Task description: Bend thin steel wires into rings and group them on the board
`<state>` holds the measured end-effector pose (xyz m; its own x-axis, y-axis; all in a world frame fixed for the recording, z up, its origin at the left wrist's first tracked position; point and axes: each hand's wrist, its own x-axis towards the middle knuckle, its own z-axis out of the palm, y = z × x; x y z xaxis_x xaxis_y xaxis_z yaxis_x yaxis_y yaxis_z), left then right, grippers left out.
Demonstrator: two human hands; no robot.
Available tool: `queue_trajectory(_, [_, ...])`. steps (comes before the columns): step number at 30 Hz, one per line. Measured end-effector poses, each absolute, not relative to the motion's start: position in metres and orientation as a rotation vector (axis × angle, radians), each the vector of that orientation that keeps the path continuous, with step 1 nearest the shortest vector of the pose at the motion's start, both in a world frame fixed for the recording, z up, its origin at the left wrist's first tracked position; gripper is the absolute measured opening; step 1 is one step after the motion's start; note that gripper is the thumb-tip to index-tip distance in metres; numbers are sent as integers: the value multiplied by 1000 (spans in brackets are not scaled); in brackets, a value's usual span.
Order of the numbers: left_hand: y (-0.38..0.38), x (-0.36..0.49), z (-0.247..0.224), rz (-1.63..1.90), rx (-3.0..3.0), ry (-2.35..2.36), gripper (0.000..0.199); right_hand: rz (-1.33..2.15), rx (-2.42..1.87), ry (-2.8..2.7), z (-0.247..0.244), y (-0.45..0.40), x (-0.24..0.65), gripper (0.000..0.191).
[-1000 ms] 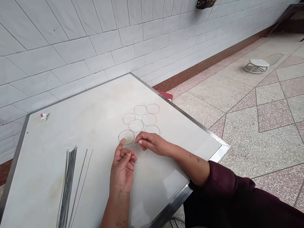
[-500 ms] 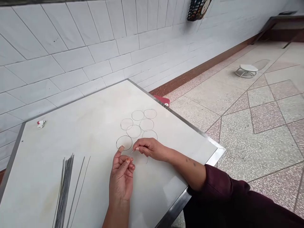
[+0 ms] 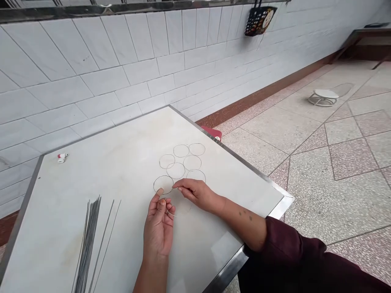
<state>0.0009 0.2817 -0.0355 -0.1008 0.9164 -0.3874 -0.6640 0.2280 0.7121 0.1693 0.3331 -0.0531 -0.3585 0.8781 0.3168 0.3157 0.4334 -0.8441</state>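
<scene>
Wire (image 3: 169,211) at frame centre curves down, then rightward, from the left hand (image 3: 158,230), whose fingers pinch it; the right hand (image 3: 200,196) has narrow-set fingers, their hold unclear. Rings (image 3: 163,175) lie above.

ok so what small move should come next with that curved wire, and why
I'd probably bring the right hand closer to the left hand to help steady the curved wire: the left grip holds part of it, while the right hand sits nearby but apart from that grip. Whether the right hand also touches the wire is unclear.
</scene>
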Motion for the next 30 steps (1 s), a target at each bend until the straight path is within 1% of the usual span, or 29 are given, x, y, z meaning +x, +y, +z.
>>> queue_trajectory(5, [280,2,-36,1365,301,929,27,919,-1047,-1840,-53,332,169,25])
queue_trajectory(8, [278,5,-34,1365,260,907,29,984,-1076,-1791,-55,332,168,24])
queue_trajectory(15, [273,16,-25,1336,296,778,52,1255,-1131,-1623,-48,327,164,22])
queue_trajectory(18, [273,19,-24,1310,283,746,58,1375,-1091,-1572,-47,325,161,23])
queue_trajectory(22, [273,18,-23,1301,213,712,56,1457,-1070,-1528,-50,324,158,22])
queue_trajectory(26, [273,15,-24,1311,171,696,51,1426,-1058,-1539,-51,326,159,22])
queue_trajectory(30, [274,14,-23,1329,180,681,51,1402,-1078,-1545,-49,325,161,22])
